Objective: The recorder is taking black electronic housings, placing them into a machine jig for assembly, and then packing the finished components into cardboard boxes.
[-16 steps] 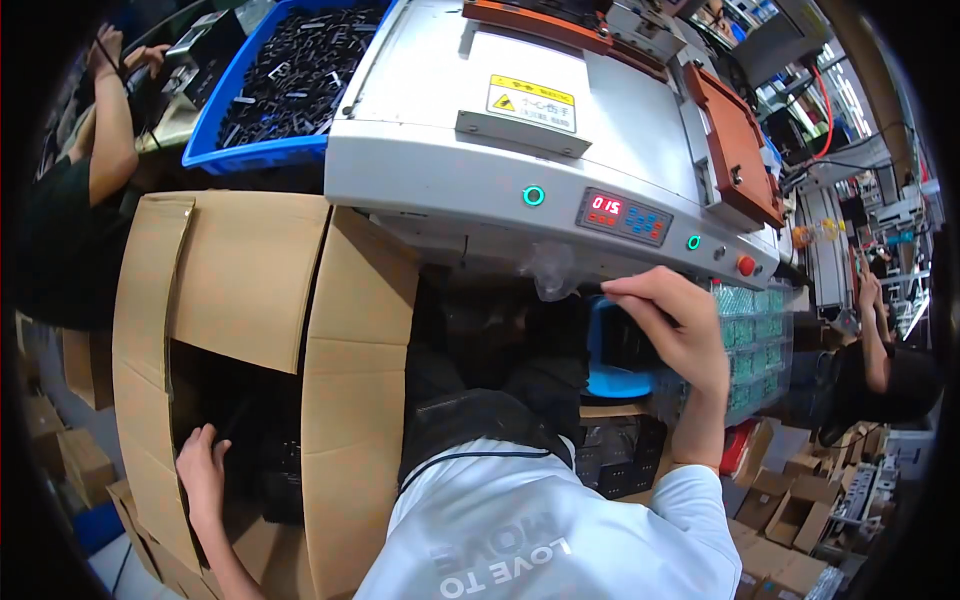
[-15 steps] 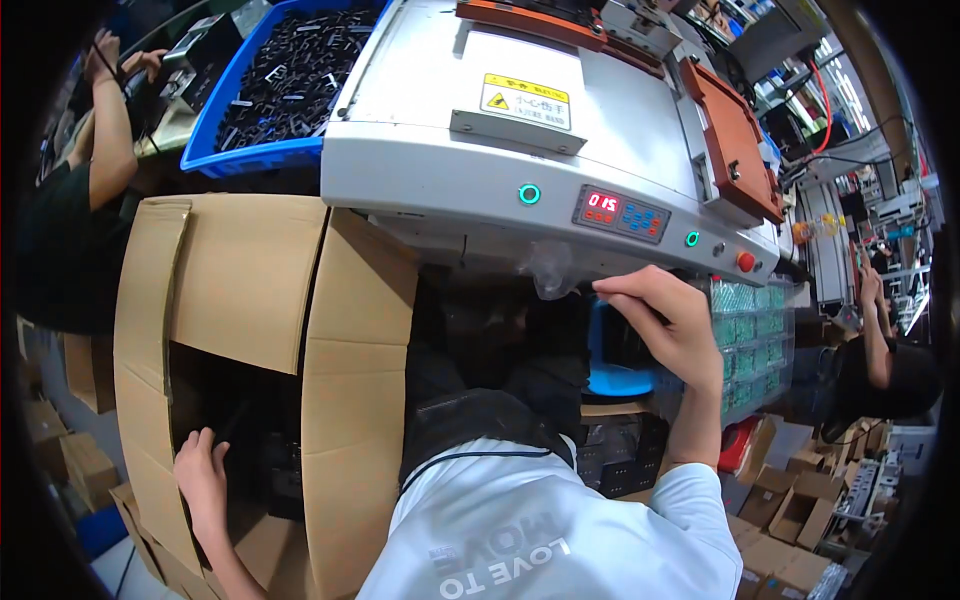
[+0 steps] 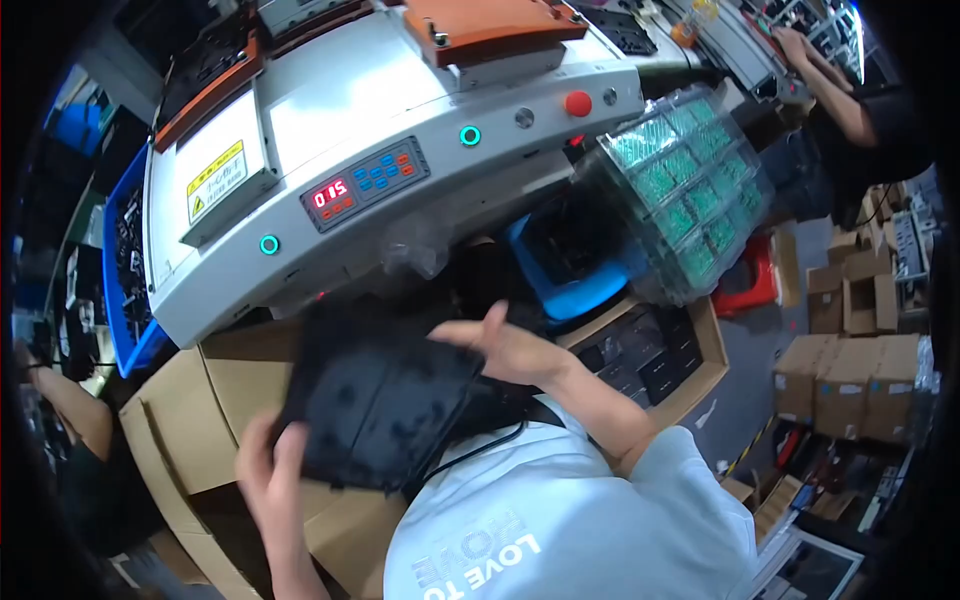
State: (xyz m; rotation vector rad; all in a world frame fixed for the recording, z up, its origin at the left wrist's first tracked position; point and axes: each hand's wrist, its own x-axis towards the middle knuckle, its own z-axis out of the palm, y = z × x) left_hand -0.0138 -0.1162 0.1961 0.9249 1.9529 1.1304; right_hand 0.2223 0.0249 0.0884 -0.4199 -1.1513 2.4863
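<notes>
A flat black plastic panel [image 3: 385,410], smeared by motion, is tilted in front of my body above the open cardboard box. My left hand [image 3: 268,470] grips its lower left edge between thumb and fingers. At the panel's upper right corner is my right hand [image 3: 515,352], fingers stretched out and thumb raised apart. Its fingertips overlap the corner; whether they touch it I cannot make out. The cardboard box [image 3: 235,390] lies below on the left, its inside partly hidden by the panel and my left arm.
A white machine [image 3: 340,245] with lit buttons stands ahead. Clear trays of green parts [image 3: 690,180] jut out at its right, near a blue stool [image 3: 585,300]. A carton of black pieces [image 3: 715,345] sits right. Co-workers' arms show at both sides.
My left hand has come up out of the cardboard box with the black panel. My right hand has lowered to the panel's corner. The view has swung to the right.
</notes>
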